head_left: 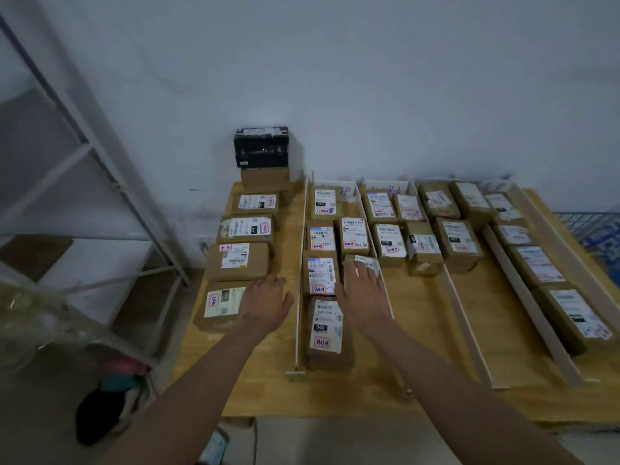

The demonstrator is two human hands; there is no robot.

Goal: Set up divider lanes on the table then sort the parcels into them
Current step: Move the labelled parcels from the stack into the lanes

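With my right hand point(360, 290) flat on a parcel point(367, 263) and my left hand point(265, 298) open, holding nothing, I'd nudge that parcel square against the right divider point(375, 243).

The scene is dim, with a cool bluish cast on the wall point(369, 78) and a duller yellow on the tabletop point(432, 330). Light is soft and even; the parcels point(327, 330) cast only faint shadows, and there is no glare. Wide-angle distortion bends the shelf frame point(84, 146) well left of the left hand point(265, 302) and splays the dividers point(468, 330) right of the right hand point(360, 297). Far-left edges smear into blur; labels beyond either grip read softly.
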